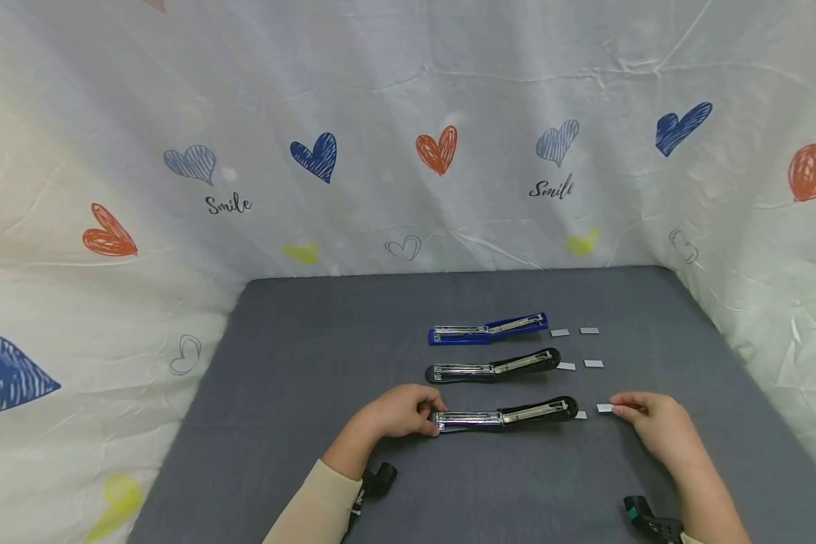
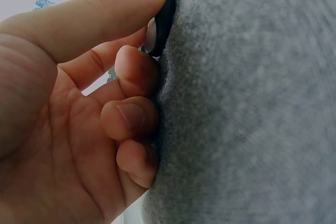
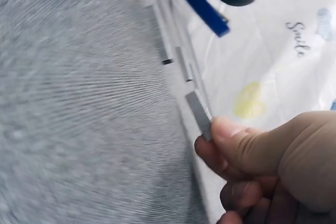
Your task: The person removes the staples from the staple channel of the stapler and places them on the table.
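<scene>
Three opened staplers lie in rows on the grey table: a blue one (image 1: 487, 329) at the back, a black one (image 1: 493, 366) in the middle and another black one (image 1: 503, 415) in front. My left hand (image 1: 396, 412) holds the left end of the front stapler between thumb and fingers; in the left wrist view the thumb lies on its dark end (image 2: 167, 19). Right of the staplers, my right hand (image 1: 661, 429) pinches a small strip of staples (image 3: 199, 114) by one end. A second strip (image 1: 581, 415) lies beside the front stapler's right end.
Two staple strips lie right of the blue stapler, the outer one (image 1: 589, 330) apart from it. Two more, including an outer strip (image 1: 594, 363), lie by the middle stapler. A white curtain (image 1: 367, 91) with hearts surrounds the grey table (image 1: 299, 340).
</scene>
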The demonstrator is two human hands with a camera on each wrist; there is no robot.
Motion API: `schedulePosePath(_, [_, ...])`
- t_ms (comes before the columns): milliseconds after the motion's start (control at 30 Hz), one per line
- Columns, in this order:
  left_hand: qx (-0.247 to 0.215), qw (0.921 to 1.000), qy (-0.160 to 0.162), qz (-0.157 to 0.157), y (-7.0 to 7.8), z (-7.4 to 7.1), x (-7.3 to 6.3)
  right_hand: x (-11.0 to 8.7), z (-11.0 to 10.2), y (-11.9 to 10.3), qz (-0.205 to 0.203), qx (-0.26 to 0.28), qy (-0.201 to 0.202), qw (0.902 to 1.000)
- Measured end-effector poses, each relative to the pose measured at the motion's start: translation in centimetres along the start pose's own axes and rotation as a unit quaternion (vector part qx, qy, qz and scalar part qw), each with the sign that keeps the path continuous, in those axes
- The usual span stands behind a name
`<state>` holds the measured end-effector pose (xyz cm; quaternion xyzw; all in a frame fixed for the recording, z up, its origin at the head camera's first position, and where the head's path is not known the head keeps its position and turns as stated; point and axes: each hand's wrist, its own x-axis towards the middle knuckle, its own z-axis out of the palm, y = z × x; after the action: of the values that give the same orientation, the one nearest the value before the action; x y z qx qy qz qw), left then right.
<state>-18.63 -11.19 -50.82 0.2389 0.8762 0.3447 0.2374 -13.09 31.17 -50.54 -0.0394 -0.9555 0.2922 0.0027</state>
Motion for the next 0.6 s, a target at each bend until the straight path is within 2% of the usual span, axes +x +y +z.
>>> schedulePosePath(133, [0.0,1.0,-0.001,0.0,0.03,0.04,-0.04,-0.02,0.33,0.12,0.0,-0.022,0.0,0.9998])
schedulePosePath(400, [-0.001,1.0,-0.001,-0.003,-0.1,0.2,0.15,-0.25,0.46,0.03,-0.026,-0.059,0.013,0.9979])
schedulePosePath(600, [-0.017,0.9997,-0.013,-0.009,-0.26,0.39,-0.16,-0.78,0.39,-0.25,-0.035,-0.073,-0.001,0.9967])
